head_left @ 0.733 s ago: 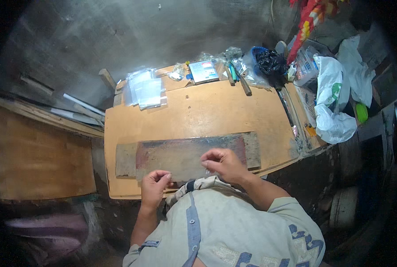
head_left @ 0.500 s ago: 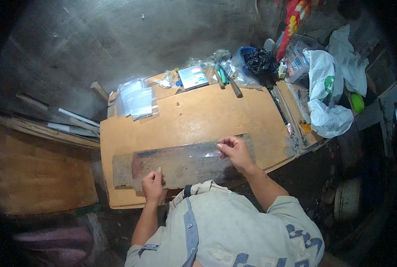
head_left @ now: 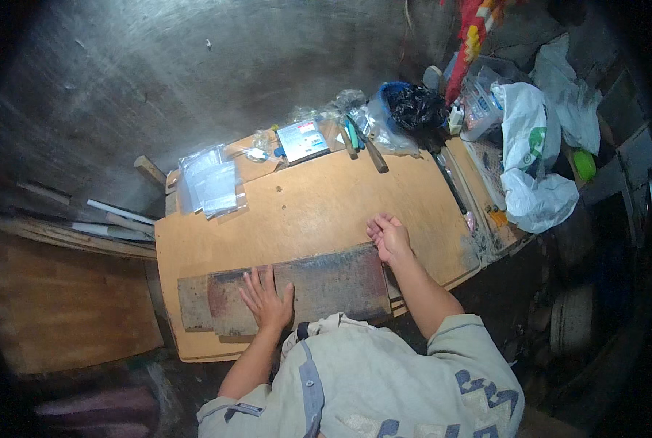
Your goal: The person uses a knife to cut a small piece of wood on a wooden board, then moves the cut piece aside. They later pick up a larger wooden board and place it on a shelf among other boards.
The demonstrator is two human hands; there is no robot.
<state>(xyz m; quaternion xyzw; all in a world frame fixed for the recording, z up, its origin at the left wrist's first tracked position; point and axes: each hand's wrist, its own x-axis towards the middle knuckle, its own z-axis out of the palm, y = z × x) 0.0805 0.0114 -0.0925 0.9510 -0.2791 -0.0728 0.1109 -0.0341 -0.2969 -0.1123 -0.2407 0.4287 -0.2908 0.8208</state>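
Plywood table (head_left: pixel 319 212) w/ rounded corners, set against a grey concrete wall (head_left: pixel 194 73); dim room, wooden boards left of table. Dark worn board (head_left: pixel 326 288) lies flat along table's near edge. Left hand (head_left: pixel 267 301) spread, palm pressed on board's left half. Right hand (head_left: pixel 389 237) at board's right end, fingers loosely curled on its top corner, not gripping. Clear plastic sleeves (head_left: pixel 209 182) at table's far-left corner, blue-white card pack (head_left: pixel 302 139) at far edge mid, black bag (head_left: pixel 413 108) far right, white bags (head_left: pixel 534 160) just off right edge.
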